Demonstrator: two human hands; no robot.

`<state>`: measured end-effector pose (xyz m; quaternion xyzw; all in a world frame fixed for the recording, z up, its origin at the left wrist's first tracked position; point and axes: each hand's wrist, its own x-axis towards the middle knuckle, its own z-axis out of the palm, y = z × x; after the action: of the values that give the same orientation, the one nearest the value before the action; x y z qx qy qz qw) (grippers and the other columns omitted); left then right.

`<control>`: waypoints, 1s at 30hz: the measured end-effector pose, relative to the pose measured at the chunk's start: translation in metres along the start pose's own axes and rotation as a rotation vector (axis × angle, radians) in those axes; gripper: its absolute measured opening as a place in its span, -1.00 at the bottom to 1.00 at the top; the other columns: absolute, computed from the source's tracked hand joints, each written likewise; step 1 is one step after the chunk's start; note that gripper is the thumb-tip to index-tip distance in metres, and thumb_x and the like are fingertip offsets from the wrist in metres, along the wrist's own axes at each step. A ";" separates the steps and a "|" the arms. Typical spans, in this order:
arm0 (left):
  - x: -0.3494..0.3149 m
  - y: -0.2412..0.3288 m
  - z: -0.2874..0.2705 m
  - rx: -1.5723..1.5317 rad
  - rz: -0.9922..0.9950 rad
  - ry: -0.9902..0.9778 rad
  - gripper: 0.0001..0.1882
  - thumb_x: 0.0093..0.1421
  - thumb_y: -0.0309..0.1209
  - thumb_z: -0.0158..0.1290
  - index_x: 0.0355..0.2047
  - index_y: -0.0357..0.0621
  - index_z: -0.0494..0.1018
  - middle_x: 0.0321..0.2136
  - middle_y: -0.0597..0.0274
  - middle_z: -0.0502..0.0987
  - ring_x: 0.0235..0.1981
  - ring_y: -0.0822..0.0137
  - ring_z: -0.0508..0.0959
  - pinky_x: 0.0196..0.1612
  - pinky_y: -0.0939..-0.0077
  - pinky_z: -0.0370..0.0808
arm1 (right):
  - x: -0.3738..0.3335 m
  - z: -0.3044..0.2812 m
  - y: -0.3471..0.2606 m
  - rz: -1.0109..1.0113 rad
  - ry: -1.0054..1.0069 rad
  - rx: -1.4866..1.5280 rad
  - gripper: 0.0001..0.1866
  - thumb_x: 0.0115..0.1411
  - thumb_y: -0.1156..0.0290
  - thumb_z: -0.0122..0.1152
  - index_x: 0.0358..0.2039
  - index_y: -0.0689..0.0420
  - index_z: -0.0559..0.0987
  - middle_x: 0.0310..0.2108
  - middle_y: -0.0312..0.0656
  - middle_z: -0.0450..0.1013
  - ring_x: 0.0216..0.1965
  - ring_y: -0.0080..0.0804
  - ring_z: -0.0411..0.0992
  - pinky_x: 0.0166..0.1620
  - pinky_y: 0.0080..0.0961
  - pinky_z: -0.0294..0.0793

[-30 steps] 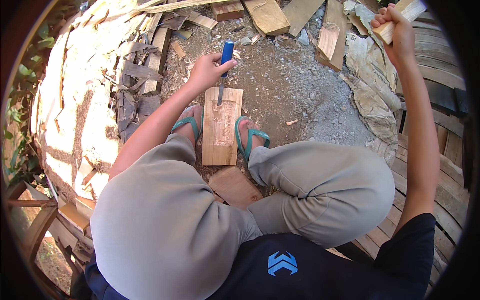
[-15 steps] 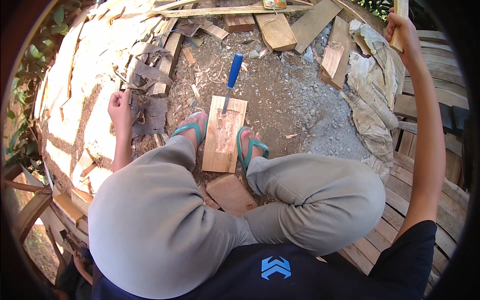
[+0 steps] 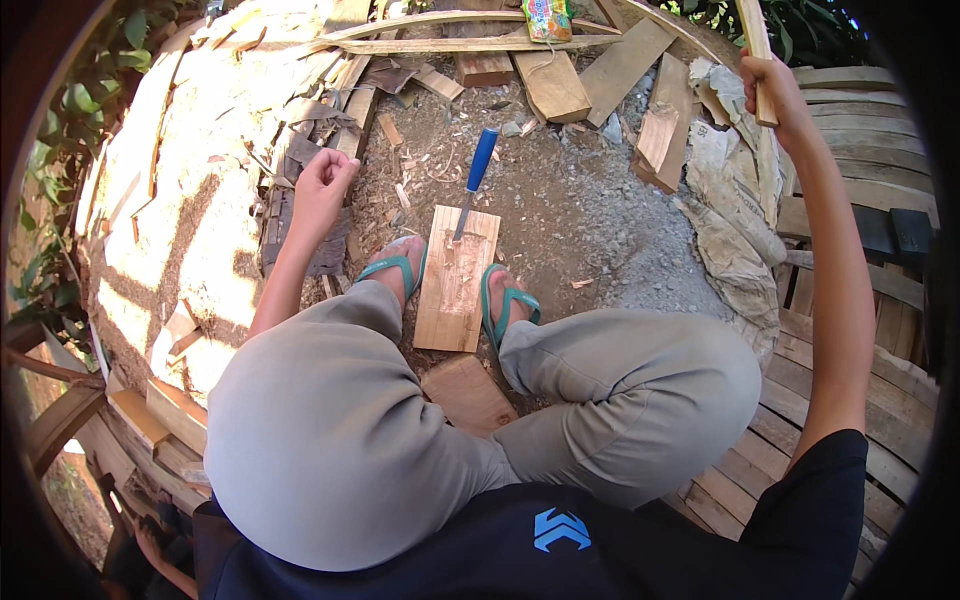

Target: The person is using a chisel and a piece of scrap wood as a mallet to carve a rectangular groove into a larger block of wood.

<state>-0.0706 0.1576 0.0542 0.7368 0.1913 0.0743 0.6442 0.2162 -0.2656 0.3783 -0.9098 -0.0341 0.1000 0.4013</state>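
Note:
A wooden board [image 3: 445, 325] lies between my sandalled feet, with a rough, shallow recess cut in its upper face. In the far part of that recess, a chisel [image 3: 483, 160] with a blue handle stands tilted, blade down, with no hand on it. My left hand [image 3: 327, 182] hovers to the left of the chisel, apart from it; its fingers are curled in and nothing shows between them. Raised at the upper right, my right hand [image 3: 780, 95] grips a wooden stick [image 3: 755, 35], which runs out of the picture at the top.
A wooden block [image 3: 466, 395] lies just nearer than the board. Offcuts [image 3: 550, 85], long strips and a colourful packet [image 3: 547, 20] are at the back. A crumpled sack [image 3: 735, 230] lies right, beside a slatted platform [image 3: 860, 150]. Another person's arm [image 3: 165, 560] shows lower left.
My left hand has moved right and away from me, closer to the chisel. My right hand and the stick sit slightly lower and further left in the picture. The chisel still stands in the board.

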 end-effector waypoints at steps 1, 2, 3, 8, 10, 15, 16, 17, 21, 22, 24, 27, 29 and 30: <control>0.012 0.003 0.018 -0.010 -0.020 -0.126 -0.77 0.34 -0.31 0.18 -0.38 -0.14 0.43 -0.61 0.60 0.26 -0.56 0.71 0.17 -0.51 0.69 0.09 | 0.020 -0.015 0.001 -0.063 0.129 0.068 -0.87 -0.02 0.42 0.17 -0.48 0.16 0.43 -0.62 -0.30 0.31 -0.67 -0.52 0.32 -0.57 -0.53 0.32; 0.019 0.004 0.030 0.010 0.021 -0.117 -0.78 0.34 -0.31 0.18 -0.37 -0.15 0.44 -0.60 0.59 0.27 -0.56 0.71 0.18 -0.51 0.69 0.10 | 0.020 -0.002 0.003 -0.085 0.207 0.159 -0.90 0.04 0.43 0.14 -0.49 0.13 0.41 -0.62 -0.29 0.32 -0.67 -0.51 0.32 -0.56 -0.53 0.34; 0.026 0.005 0.043 0.027 0.062 -0.112 -0.79 0.33 -0.32 0.18 -0.36 -0.17 0.45 -0.60 0.58 0.28 -0.56 0.71 0.19 -0.51 0.70 0.11 | 0.014 0.022 0.010 -0.106 0.286 0.246 -0.89 0.10 0.45 0.12 -0.51 0.10 0.38 -0.61 -0.29 0.33 -0.66 -0.49 0.33 -0.55 -0.52 0.36; 0.038 0.023 0.033 -0.122 0.175 0.261 -0.83 0.38 -0.35 0.14 -0.32 -0.13 0.43 -0.56 0.59 0.31 -0.54 0.72 0.21 -0.47 0.72 0.14 | -0.162 0.144 0.102 0.251 -0.603 -0.281 -0.53 -0.13 0.49 0.25 -0.12 0.26 0.45 -0.44 -0.17 0.42 -0.41 -0.39 0.43 -0.37 -0.49 0.38; 0.032 0.026 0.006 -0.161 0.225 0.415 -0.84 0.40 -0.36 0.11 -0.31 -0.14 0.42 -0.55 0.57 0.32 -0.54 0.71 0.21 -0.47 0.70 0.15 | -0.157 0.142 0.107 0.336 -0.675 -0.272 -0.52 -0.15 0.50 0.24 -0.11 0.24 0.46 -0.45 -0.22 0.40 -0.41 -0.42 0.39 -0.36 -0.51 0.36; 0.021 0.027 -0.013 -0.141 0.229 0.524 -0.84 0.40 -0.37 0.09 -0.31 -0.11 0.39 -0.59 0.59 0.26 -0.58 0.73 0.14 -0.55 0.69 0.04 | -0.044 0.048 0.056 0.173 -0.213 -0.155 -0.75 -0.08 0.44 0.14 -0.33 0.19 0.43 -0.56 -0.33 0.34 -0.62 -0.58 0.27 -0.56 -0.53 0.27; 0.018 0.026 -0.010 -0.142 0.228 0.515 -0.85 0.40 -0.37 0.09 -0.31 -0.10 0.38 -0.60 0.60 0.24 -0.59 0.73 0.13 -0.56 0.69 0.02 | -0.022 0.029 0.046 0.098 -0.091 -0.067 -0.76 -0.07 0.44 0.13 -0.34 0.19 0.41 -0.57 -0.31 0.34 -0.62 -0.57 0.29 -0.57 -0.53 0.27; 0.016 0.024 -0.009 -0.154 0.233 0.514 -0.85 0.39 -0.39 0.10 -0.32 -0.11 0.39 -0.60 0.59 0.24 -0.58 0.73 0.13 -0.55 0.70 0.03 | -0.009 0.020 0.038 0.018 0.027 0.022 -0.77 -0.06 0.44 0.13 -0.34 0.19 0.40 -0.58 -0.30 0.34 -0.63 -0.57 0.30 -0.58 -0.53 0.26; 0.005 0.012 0.005 -0.176 0.245 0.516 -0.84 0.36 -0.44 0.13 -0.35 -0.13 0.39 -0.60 0.59 0.22 -0.58 0.73 0.12 -0.54 0.71 0.04 | -0.050 0.094 0.079 -0.030 0.308 0.060 -0.71 -0.06 0.47 0.19 -0.30 0.26 0.39 -0.52 -0.16 0.44 -0.61 -0.44 0.42 -0.58 -0.53 0.30; 0.005 0.017 0.010 -0.176 0.258 0.511 -0.84 0.36 -0.45 0.13 -0.36 -0.13 0.39 -0.60 0.59 0.22 -0.58 0.73 0.12 -0.54 0.71 0.04 | -0.090 0.116 0.107 0.069 -0.033 -0.044 -0.62 -0.10 0.46 0.24 -0.22 0.30 0.43 -0.45 -0.11 0.48 -0.49 -0.34 0.47 -0.44 -0.47 0.41; 0.002 0.022 0.014 -0.134 0.304 0.526 -0.85 0.36 -0.48 0.12 -0.36 -0.13 0.39 -0.60 0.58 0.23 -0.58 0.73 0.12 -0.53 0.70 0.05 | -0.136 0.130 0.105 0.205 -0.604 -0.334 -0.51 -0.16 0.48 0.24 -0.12 0.32 0.46 -0.38 -0.14 0.49 -0.33 -0.34 0.46 -0.26 -0.42 0.43; 0.008 0.023 0.008 -0.164 0.328 0.505 -0.85 0.35 -0.49 0.12 -0.36 -0.14 0.39 -0.60 0.58 0.23 -0.58 0.72 0.13 -0.53 0.70 0.05 | -0.123 0.121 0.116 0.341 -0.655 -0.281 -0.49 -0.20 0.52 0.22 -0.12 0.30 0.50 -0.43 -0.21 0.44 -0.36 -0.40 0.41 -0.30 -0.42 0.39; 0.002 0.027 0.007 -0.138 0.324 0.494 -0.86 0.35 -0.49 0.12 -0.36 -0.14 0.39 -0.61 0.58 0.23 -0.59 0.71 0.13 -0.54 0.70 0.06 | -0.092 0.092 0.100 0.287 -0.385 -0.197 -0.54 -0.16 0.53 0.20 -0.14 0.27 0.48 -0.49 -0.26 0.40 -0.51 -0.52 0.36 -0.46 -0.51 0.34; 0.003 0.028 0.003 -0.117 0.339 0.484 -0.86 0.35 -0.50 0.12 -0.36 -0.14 0.39 -0.61 0.58 0.23 -0.59 0.71 0.14 -0.54 0.70 0.06 | -0.067 0.071 0.086 0.217 -0.325 -0.140 -0.61 -0.11 0.51 0.16 -0.17 0.25 0.47 -0.51 -0.29 0.38 -0.55 -0.58 0.34 -0.50 -0.53 0.33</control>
<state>-0.0614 0.1537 0.0806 0.6808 0.2091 0.3651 0.5996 0.1345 -0.2820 0.2782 -0.9058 -0.0072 0.2855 0.3130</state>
